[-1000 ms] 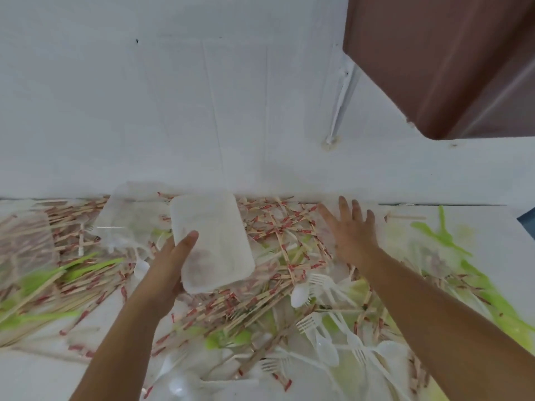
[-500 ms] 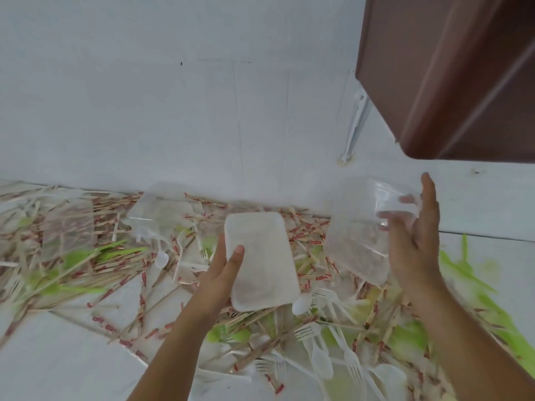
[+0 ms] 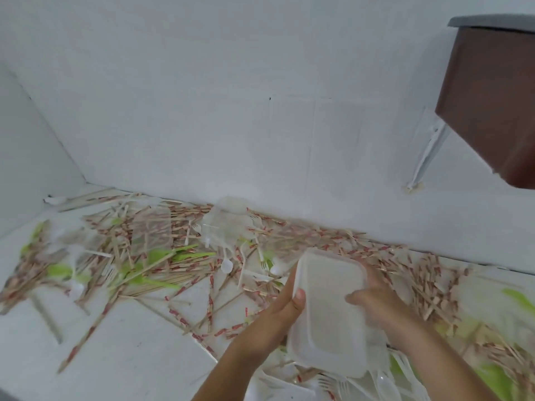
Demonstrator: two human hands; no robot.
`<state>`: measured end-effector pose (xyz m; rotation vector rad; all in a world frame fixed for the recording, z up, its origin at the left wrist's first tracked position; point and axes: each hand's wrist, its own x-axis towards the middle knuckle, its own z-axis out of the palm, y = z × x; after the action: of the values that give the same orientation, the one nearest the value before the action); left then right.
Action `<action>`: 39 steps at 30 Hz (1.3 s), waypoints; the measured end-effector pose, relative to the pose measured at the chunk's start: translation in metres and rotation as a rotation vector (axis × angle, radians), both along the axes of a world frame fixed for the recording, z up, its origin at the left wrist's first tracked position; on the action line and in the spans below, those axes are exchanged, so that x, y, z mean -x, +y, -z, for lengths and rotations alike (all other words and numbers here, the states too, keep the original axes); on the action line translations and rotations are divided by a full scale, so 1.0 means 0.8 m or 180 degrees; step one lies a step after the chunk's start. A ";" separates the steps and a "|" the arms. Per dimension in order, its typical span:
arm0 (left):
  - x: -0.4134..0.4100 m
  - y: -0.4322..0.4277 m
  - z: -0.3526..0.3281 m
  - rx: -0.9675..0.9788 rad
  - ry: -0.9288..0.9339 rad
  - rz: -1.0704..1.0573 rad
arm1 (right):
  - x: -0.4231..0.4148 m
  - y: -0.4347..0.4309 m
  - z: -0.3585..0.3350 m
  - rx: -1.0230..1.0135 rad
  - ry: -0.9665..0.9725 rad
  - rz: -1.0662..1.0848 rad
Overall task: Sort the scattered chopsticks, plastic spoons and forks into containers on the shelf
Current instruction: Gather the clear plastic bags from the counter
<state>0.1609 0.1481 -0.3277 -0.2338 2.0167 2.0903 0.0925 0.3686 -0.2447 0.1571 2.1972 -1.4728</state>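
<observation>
A white plastic container [image 3: 330, 311] is held tilted above the white surface, its flat face toward me. My left hand [image 3: 278, 316] grips its left edge with the thumb on the face. My right hand [image 3: 376, 302] grips its right side, blurred, with clear plastic partly hidden behind the container. Wooden chopsticks with red-printed wrappers [image 3: 179, 261] lie scattered in piles along the back wall. White plastic spoons [image 3: 226, 266] and forks [image 3: 333, 383] lie among them.
Two clear empty containers [image 3: 150, 230] [image 3: 228, 224] rest on the chopstick pile near the wall. Green patches [image 3: 156, 256] mark the surface. A brown cabinet [image 3: 489, 102] hangs at the upper right. A white wall corner closes the left side.
Both hands have come together on the white container; the right hand brought its clear container in behind it. The view swung left and down.
</observation>
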 end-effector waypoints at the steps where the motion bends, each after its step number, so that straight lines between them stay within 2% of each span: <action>1: -0.004 -0.008 0.007 -0.0034 -0.0049 -0.0074 | -0.007 -0.011 0.003 0.0209 -0.0229 0.0056; 3: -0.008 -0.036 0.049 0.0259 0.0414 0.0146 | -0.016 -0.028 0.012 0.0025 -0.0155 0.0231; 4: -0.013 -0.058 0.053 0.0629 0.0449 0.0137 | -0.020 -0.036 0.015 -0.0166 -0.0006 0.0293; 6: -0.001 -0.066 0.080 0.0263 0.0261 0.0113 | -0.028 -0.057 0.015 -0.0508 0.0278 0.0331; 8: -0.030 -0.062 -0.020 -0.0053 0.0035 0.0321 | -0.040 -0.083 0.012 -0.0791 0.0639 0.0332; 9: -0.030 -0.053 -0.062 0.0020 -0.0214 0.0421 | -0.045 -0.099 0.008 -0.0839 0.0791 0.0318; 11: -0.045 -0.092 -0.058 -0.0101 -0.0139 0.0269 | -0.045 -0.130 0.003 -0.0653 0.1002 0.0062; 12: -0.041 -0.117 -0.056 -0.0156 -0.0077 0.0117 | -0.038 -0.145 0.000 -0.0366 0.0949 -0.0106; 14: -0.029 -0.164 -0.057 -0.0192 -0.0122 -0.0302 | -0.014 -0.177 -0.007 0.0586 0.0378 -0.0339; 16: -0.022 -0.222 -0.061 -0.0252 -0.0059 -0.0772 | 0.025 -0.213 -0.001 0.1227 -0.0260 -0.0004; 21: 0.017 -0.363 -0.059 -0.0053 0.0030 -0.1687 | 0.113 -0.331 0.026 0.0849 -0.0724 0.0230; 26: 0.052 -0.431 -0.051 0.0134 0.0045 -0.1567 | 0.165 -0.425 0.057 0.0065 -0.0713 0.0298; 33: 0.085 -0.458 -0.030 -0.0049 0.0040 -0.1350 | 0.213 -0.452 0.107 0.0184 -0.0683 0.0585; 39: 0.086 -0.455 -0.013 -0.0300 -0.0052 -0.1357 | 0.205 -0.427 0.101 0.0575 -0.0769 0.0696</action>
<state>0.0919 -0.2159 -0.3170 -0.7167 1.9870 2.4073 -0.0719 0.0273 -0.3252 0.5003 1.8920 -1.6646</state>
